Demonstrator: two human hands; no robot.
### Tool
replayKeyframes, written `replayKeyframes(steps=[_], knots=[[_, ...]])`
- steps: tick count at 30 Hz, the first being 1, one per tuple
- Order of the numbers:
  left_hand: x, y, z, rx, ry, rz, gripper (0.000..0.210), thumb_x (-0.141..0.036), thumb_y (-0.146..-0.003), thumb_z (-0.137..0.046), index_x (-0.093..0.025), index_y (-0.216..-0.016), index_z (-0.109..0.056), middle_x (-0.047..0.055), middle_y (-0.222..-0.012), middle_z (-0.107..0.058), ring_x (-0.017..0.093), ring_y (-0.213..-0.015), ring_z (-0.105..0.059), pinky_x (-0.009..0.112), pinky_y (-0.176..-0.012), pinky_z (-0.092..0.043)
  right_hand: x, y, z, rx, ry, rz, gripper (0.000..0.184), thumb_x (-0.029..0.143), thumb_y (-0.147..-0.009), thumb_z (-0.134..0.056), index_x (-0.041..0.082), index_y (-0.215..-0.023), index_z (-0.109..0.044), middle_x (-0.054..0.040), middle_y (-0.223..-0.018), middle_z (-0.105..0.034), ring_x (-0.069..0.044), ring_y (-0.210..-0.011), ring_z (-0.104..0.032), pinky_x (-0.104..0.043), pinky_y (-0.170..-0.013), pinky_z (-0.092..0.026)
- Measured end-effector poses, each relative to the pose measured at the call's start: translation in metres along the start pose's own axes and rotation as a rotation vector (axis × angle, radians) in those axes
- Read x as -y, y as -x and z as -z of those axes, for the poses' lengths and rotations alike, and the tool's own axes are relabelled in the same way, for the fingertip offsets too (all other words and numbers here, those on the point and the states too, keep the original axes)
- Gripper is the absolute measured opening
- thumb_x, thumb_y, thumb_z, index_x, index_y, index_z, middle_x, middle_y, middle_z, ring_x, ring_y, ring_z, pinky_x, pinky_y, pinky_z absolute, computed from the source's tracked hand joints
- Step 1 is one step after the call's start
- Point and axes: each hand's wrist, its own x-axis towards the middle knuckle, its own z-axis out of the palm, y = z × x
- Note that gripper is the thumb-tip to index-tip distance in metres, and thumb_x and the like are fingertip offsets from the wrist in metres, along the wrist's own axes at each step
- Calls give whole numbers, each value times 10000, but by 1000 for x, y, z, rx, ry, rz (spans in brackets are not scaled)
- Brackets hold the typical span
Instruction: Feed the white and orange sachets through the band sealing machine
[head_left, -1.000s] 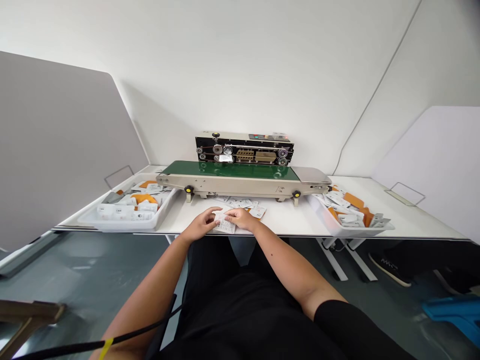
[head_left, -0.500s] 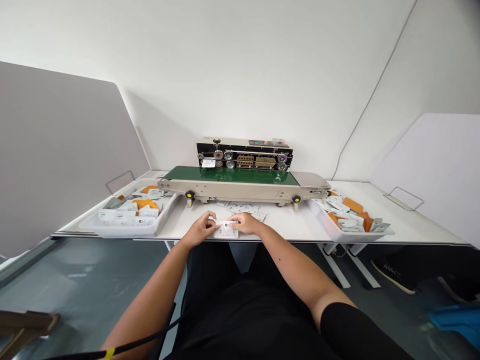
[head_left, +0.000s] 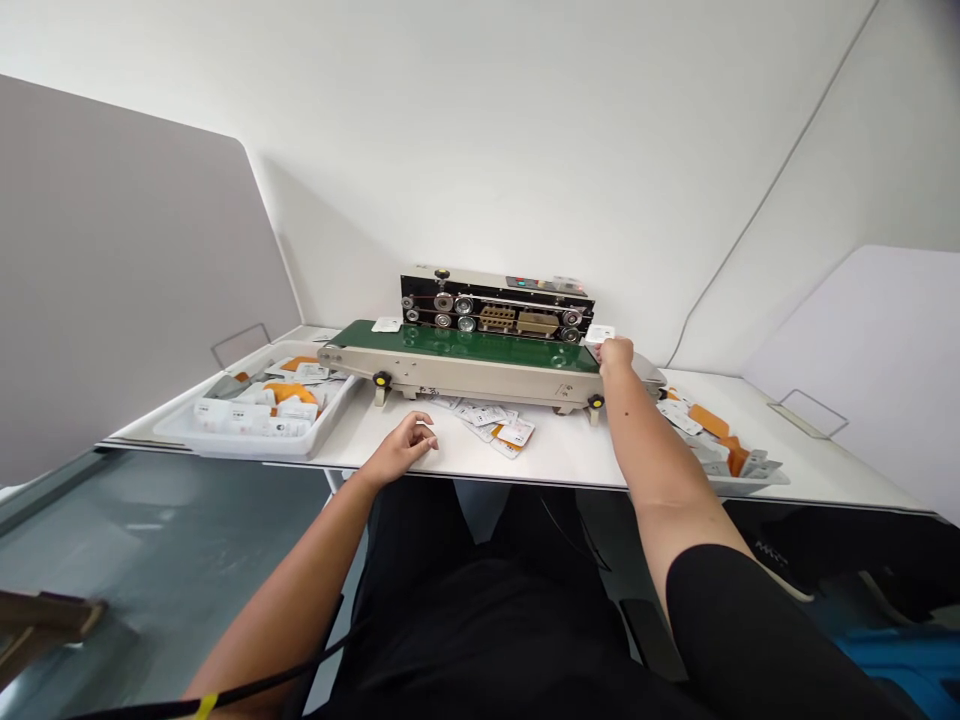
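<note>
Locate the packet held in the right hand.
In the head view, the packet is right of centre, in the right hand, near the roller machine's right end.

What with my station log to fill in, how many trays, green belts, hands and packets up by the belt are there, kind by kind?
Trays: 2 (left tray, right tray)
Green belt: 1
Hands: 2 (left hand, right hand)
Packets up by the belt: 2 (left-end packet, held packet in the right hand)
Total: 7
</note>
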Motion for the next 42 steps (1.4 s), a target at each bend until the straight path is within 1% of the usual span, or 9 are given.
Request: replayKeyframes(steps=[4, 9, 11, 14, 18, 22, 27, 31, 42], knots=[[1, 0, 0, -5, -31, 16, 389, -468, -893, -641, -224, -1112, -431, -2, -827, -686, 127, -644, -533, 232, -605, -364, 0, 0, -21, 141, 39, -139, 130, 87, -795, -612, 149, -692, -561, -4, -526, -533, -97, -446, -441, -228, -453, -356], [-3, 1, -1, -23, -74, 9, 384, -466, -883, -642, -221, -1104, -446, 2, -808, -682, 141, -673, -562, 241, -622, -388, 10, 10, -34, 174, 59, -97, 63, 125, -814, -643, 131, -762, -608, -69, -678, -613, -147, -609, -563, -287, -590, -468], [-5, 2, -1, -29, -85, 5, 377, -462, -883, -639, -221, -1104, -450, -1, -794, -673, 149, -691, -574, 246, -633, -398, 11, 31, -34, 90, 60, 22, 78, 207, -859, -625, 136, -887, -640, -102, -851, -645, -181, -786, -606, -309, -711, -498], [-6, 3, -1, -24, -93, 1, 373, -466, -886, -633, -222, -1103, -453, -9, -778, -653, 155, -701, -580, 252, -645, -405, -1, 90, -34, 38, 134, 420, 246, 321, -946, -509, 180, -1082, -658, -129, -1096, -634, -222, -1037, -590, -354, -908, -481], [0, 2, 0, -1, -71, -10, 359, -455, -899, -623, -216, -1116, -466, -11, -789, -638, 149, -703, -573, 246, -648, -407, -40, 186, -33, 621, 398, 745, 350, 402, -917, -590, 232, -1208, -684, -118, -1163, -672, -272, -1120, -584, -415, -1022, -435], [7, 0, 0, -4, -92, -6, 354, -454, -898, -623, -214, -1125, -496, -10, -798, -632, 149, -697, -566, 238, -633, -408, -82, 235, -31, 713, 660, 574, 668, 472, -828, -708, 249, -1435, -542, -135, -1492, -502, -363, -1383, -406, -511, -1124, -330], [9, 0, -1, -14, -138, 3, 329, -448, -894, -627, -208, -1105, -549, -1, -808, -637, 160, -726, -582, 247, -658, -431, -103, 232, -30, 704, 588, 487, 445, 298, -909, -577, 233, -1347, -617, -106, -1395, -593, -295, -1298, -514, -461, -1121, -378], [9, -1, -1, -18, -142, -1, 309, -432, -891, -632, -203, -1088, -574, 0, -805, -631, 167, -752, -593, 255, -688, -442, -104, 226, -28, 619, 489, 470, 441, 144, -886, -481, 212, -1280, -666, -92, -1355, -619, -257, -1295, -524, -434, -1141, -378], [3, 1, -4, -43, -198, -7, 295, -449, -864, -649, -197, -1016, -628, 7, -791, -669, 174, -744, -622, 257, -684, -472, -101, 231, -17, 606, 348, 335, 335, 188, -761, -560, 239, -1034, -748, -46, -1161, -708, -243, -1119, -635, -388, -1038, -473]])
